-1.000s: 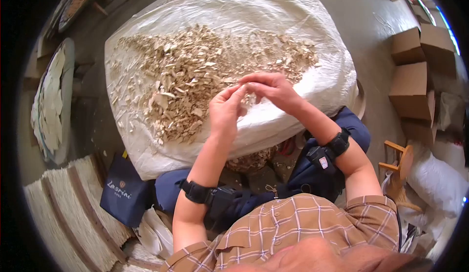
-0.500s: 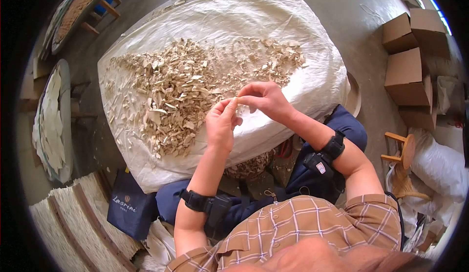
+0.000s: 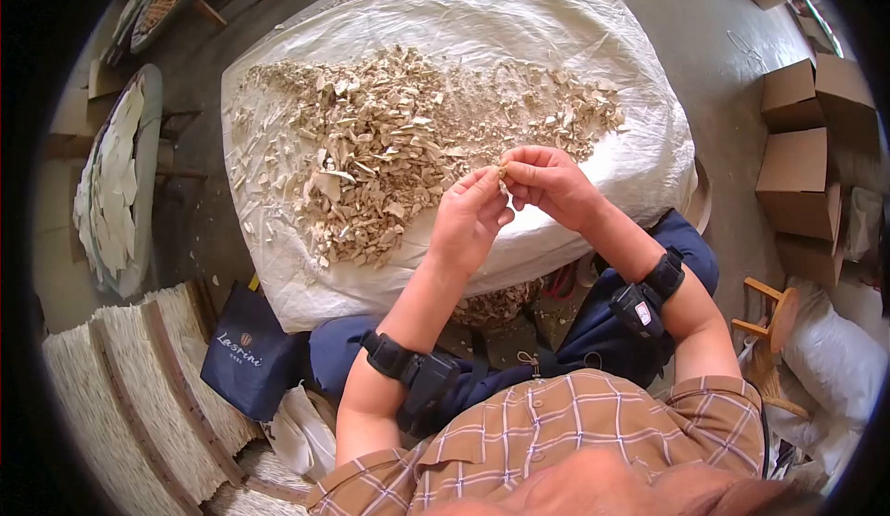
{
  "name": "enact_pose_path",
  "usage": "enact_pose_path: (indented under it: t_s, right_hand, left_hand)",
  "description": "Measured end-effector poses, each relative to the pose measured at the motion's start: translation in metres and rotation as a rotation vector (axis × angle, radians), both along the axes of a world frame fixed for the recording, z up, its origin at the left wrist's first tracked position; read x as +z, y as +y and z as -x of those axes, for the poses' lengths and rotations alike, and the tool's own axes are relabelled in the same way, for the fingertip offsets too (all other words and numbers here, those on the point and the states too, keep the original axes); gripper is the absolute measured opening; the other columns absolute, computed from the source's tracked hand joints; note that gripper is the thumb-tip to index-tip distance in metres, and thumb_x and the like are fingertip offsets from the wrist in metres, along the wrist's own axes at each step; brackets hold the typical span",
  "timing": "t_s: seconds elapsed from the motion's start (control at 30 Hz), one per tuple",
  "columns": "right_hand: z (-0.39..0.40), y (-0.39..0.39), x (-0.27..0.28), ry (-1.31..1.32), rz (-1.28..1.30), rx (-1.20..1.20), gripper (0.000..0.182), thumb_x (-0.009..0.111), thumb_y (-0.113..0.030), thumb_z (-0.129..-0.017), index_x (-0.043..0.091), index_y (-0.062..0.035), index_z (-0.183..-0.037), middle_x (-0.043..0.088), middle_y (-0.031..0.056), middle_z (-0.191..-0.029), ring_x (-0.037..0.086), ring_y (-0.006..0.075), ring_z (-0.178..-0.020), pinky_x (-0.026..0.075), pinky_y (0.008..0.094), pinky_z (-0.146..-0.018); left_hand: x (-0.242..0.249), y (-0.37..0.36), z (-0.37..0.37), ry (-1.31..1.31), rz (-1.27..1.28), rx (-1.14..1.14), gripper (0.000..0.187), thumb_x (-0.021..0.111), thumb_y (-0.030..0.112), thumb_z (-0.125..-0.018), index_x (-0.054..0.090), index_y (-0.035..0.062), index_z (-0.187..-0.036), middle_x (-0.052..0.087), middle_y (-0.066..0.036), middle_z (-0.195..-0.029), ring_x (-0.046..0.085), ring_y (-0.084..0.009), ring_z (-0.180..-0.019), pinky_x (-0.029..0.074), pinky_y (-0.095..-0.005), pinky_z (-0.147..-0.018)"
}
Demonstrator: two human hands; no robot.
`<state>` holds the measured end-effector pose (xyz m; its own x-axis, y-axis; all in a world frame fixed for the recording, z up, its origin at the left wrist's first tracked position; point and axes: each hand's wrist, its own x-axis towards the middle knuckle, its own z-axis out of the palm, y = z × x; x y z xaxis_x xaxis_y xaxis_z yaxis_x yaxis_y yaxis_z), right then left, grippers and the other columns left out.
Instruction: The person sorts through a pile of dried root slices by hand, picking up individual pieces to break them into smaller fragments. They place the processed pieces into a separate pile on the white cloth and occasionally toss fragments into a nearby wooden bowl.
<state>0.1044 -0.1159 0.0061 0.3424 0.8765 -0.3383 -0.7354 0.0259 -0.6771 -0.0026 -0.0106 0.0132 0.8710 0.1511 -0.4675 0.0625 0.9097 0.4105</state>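
Thumb and forefinger of my left hand (image 3: pixel 466 212) are pinched together at the near edge of a heap of dry, pale flakes (image 3: pixel 371 159). Meeting it from the other side is my right hand (image 3: pixel 553 185), its fingers also closed in a pinch. Between the fingertips of both hands is a small brownish flake (image 3: pixel 502 172), mostly covered by the fingers. The heap lies on a white cloth (image 3: pixel 593 34) spread over a work surface in front of me. Finer crumbs and thinner pieces are scattered on the heap's right side.
Cardboard boxes (image 3: pixel 793 168) and a small wooden stool (image 3: pixel 774 317) are on the right. On the left stand a rack of pale sheets (image 3: pixel 120 182), a dark blue bag (image 3: pixel 250 354) and stacked pale material (image 3: pixel 130 395). Below the cloth's near edge is a container of flakes (image 3: pixel 501 305).
The head view has shifted, so the cloth and heap sit farther right and slightly higher. Both hands stay pinched together, and the small flake between them now shows more clearly.
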Motion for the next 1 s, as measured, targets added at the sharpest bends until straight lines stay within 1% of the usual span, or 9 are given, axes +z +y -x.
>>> enact_pose_path:
  t_s: [0.13, 0.23, 0.3, 0.53, 0.7, 0.77, 0.8, 0.9, 1.0]
  right_hand:
    - [-0.002, 0.001, 0.005, -0.101, 0.039, 0.009, 0.013, 0.055, -0.013, -0.081, 0.057, -0.0019, -0.088, 0.055, 0.0002, -0.071, 0.051, 0.0062, -0.059, 0.044, 0.0218, -0.055]
    - [-0.006, 0.001, 0.008, -0.387, 0.149, -0.042, 0.013, 0.055, -0.013, -0.081, 0.058, -0.0012, -0.087, 0.056, 0.0007, -0.071, 0.052, 0.0062, -0.06, 0.044, 0.0211, -0.054]
    - [-0.006, 0.001, 0.01, -0.599, 0.165, 0.025, 0.014, 0.056, -0.013, -0.081, 0.058, -0.0004, -0.086, 0.057, 0.0012, -0.071, 0.052, 0.0066, -0.059, 0.044, 0.0204, -0.054]
    - [-0.009, -0.009, 0.011, -0.215, 0.045, 0.125, 0.01, 0.054, -0.012, -0.081, 0.056, -0.003, -0.084, 0.055, 0.0001, -0.07, 0.052, 0.007, -0.058, 0.043, 0.0204, -0.052]
    - [-0.014, -0.019, 0.009, -0.173, 0.06, 0.14, 0.013, 0.054, -0.015, -0.082, 0.056, -0.003, -0.085, 0.054, -0.0009, -0.07, 0.05, 0.006, -0.057, 0.045, 0.021, -0.051]
    - [-0.021, -0.021, 0.006, -0.36, 0.17, 0.067, 0.014, 0.055, -0.015, -0.081, 0.057, -0.0027, -0.086, 0.055, 0.0005, -0.071, 0.052, 0.0073, -0.057, 0.045, 0.0217, -0.051]
    - [-0.029, -0.022, 0.002, -0.545, 0.24, 0.047, 0.015, 0.056, -0.015, -0.08, 0.058, -0.0023, -0.088, 0.056, 0.0021, -0.072, 0.053, 0.0082, -0.058, 0.045, 0.0226, -0.051]
    - [-0.049, -0.033, -0.009, -1.671, 0.727, -0.085, 0.009, 0.055, -0.007, -0.073, 0.058, -0.0033, -0.081, 0.057, 0.0064, -0.073, 0.056, 0.0175, -0.066, 0.047, 0.0297, -0.058]
    - [-0.043, -0.035, -0.011, -1.907, 0.788, -0.092, 0.007, 0.055, -0.006, -0.07, 0.059, -0.007, -0.076, 0.055, 0.0069, -0.077, 0.055, 0.0222, -0.071, 0.047, 0.0329, -0.061]
  left_hand:
    - [-0.003, 0.002, -0.001, 0.003, 0.013, -0.001, 0.008, 0.049, 0.015, -0.085, 0.052, 0.0085, -0.085, 0.047, 0.004, -0.066, 0.04, -0.0049, -0.054, 0.034, -0.0201, -0.048]
    - [-0.012, 0.005, 0.001, -0.047, -0.011, -0.022, 0.008, 0.051, 0.016, -0.084, 0.053, 0.0078, -0.085, 0.045, 0.005, -0.064, 0.039, -0.0045, -0.053, 0.034, -0.0201, -0.048]
    - [-0.012, 0.0, -0.001, -0.005, -0.177, 0.006, 0.008, 0.053, 0.015, -0.084, 0.055, 0.007, -0.085, 0.044, 0.006, -0.062, 0.036, -0.0038, -0.051, 0.034, -0.0198, -0.048]
    - [-0.008, 0.005, -0.001, -0.063, -0.146, -0.126, 0.008, 0.054, 0.014, -0.083, 0.057, 0.0065, -0.085, 0.043, 0.007, -0.061, 0.032, -0.0027, -0.049, 0.03, -0.018, -0.044]
    - [-0.009, -0.001, -0.002, -0.061, -0.072, -0.183, 0.007, 0.054, 0.013, -0.083, 0.057, 0.0068, -0.085, 0.042, 0.007, -0.059, 0.031, -0.003, -0.048, 0.028, -0.0179, -0.044]
    - [-0.004, -0.005, -0.004, 0.175, -0.127, -0.089, 0.008, 0.053, 0.012, -0.083, 0.057, 0.0056, -0.086, 0.039, 0.007, -0.057, 0.03, -0.0034, -0.047, 0.027, -0.0188, -0.044]
    - [-0.005, -0.001, -0.002, 0.162, -0.158, -0.101, 0.015, 0.05, 0.014, -0.084, 0.055, 0.0036, -0.093, 0.032, 0.007, -0.056, 0.028, -0.0042, -0.048, 0.029, -0.0205, -0.045]
    - [-0.009, 0.012, 0.001, 0.241, -0.097, 0.057, 0.021, 0.047, 0.016, -0.086, 0.052, 0.0017, -0.1, 0.026, 0.006, -0.056, 0.027, -0.0052, -0.048, 0.03, -0.0219, -0.047]
    - [-0.001, 0.022, 0.002, 0.185, -0.073, 0.134, 0.025, 0.043, 0.017, -0.087, 0.049, 0.0001, -0.104, 0.027, 0.005, -0.057, 0.027, -0.0056, -0.049, 0.03, -0.022, -0.049]
